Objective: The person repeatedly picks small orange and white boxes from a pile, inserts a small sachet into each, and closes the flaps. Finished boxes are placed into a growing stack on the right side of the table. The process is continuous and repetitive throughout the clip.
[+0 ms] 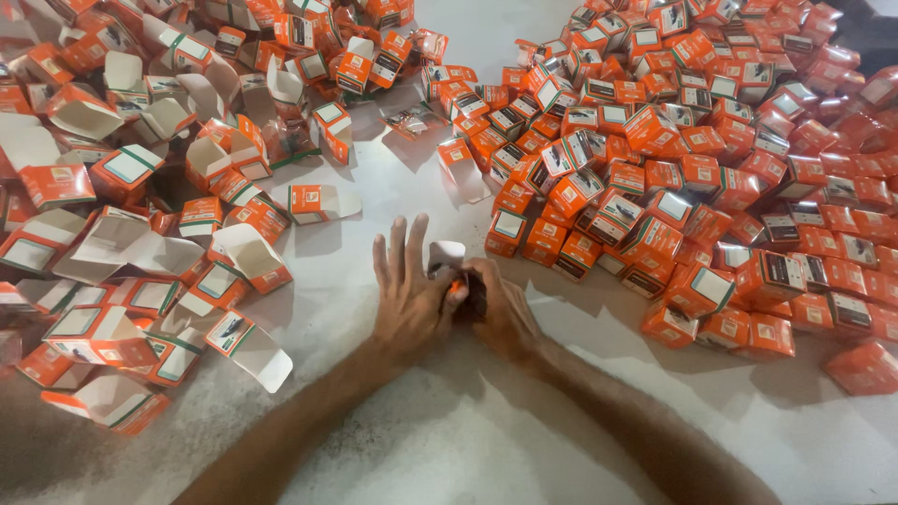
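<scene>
At the left of the frame lies my heap of open boxes — flaps up, plenty left. At centre my left hand (fingers spread) and right hand pinch one small orange box between them. At the right spreads the closed pile — the bigger share.

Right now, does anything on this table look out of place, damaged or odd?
Nothing looks damaged. Open boxes lie tumbled at left, closed boxes are heaped at right. Both hands, left hand and right hand, hold one small orange box between them on the white table.
</scene>
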